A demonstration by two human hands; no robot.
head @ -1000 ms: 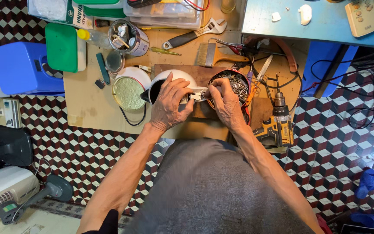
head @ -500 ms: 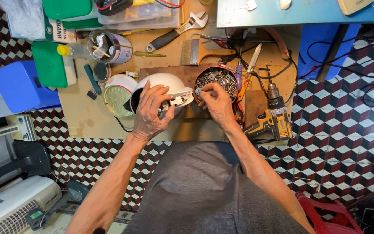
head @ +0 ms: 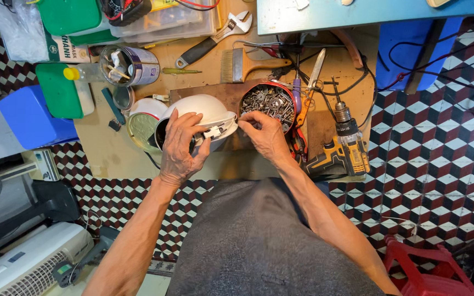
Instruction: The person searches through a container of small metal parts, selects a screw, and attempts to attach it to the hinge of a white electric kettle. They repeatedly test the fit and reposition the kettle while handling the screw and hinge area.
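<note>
White plastic dome housing [head: 207, 112] is kept gripped by the left hand [head: 181, 143], fingers wrapped over its rim. The right hand [head: 265, 133] has been shifted to the round red tin of screws [head: 269, 101], fingertips pinched. A yellow cordless drill [head: 342, 149] lies beyond the right fingers.

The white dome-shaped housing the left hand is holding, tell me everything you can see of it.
The white housing is a smooth, rounded dome, plastic by its look, lying tilted on the wooden bench with its dark open end toward the person. A small white piece sticks out at its rim on the right. The left hand grips it from the near side, fingers curled over the rim. The right hand comes up close to its right edge. A tin of screws sits just to the right.
</note>
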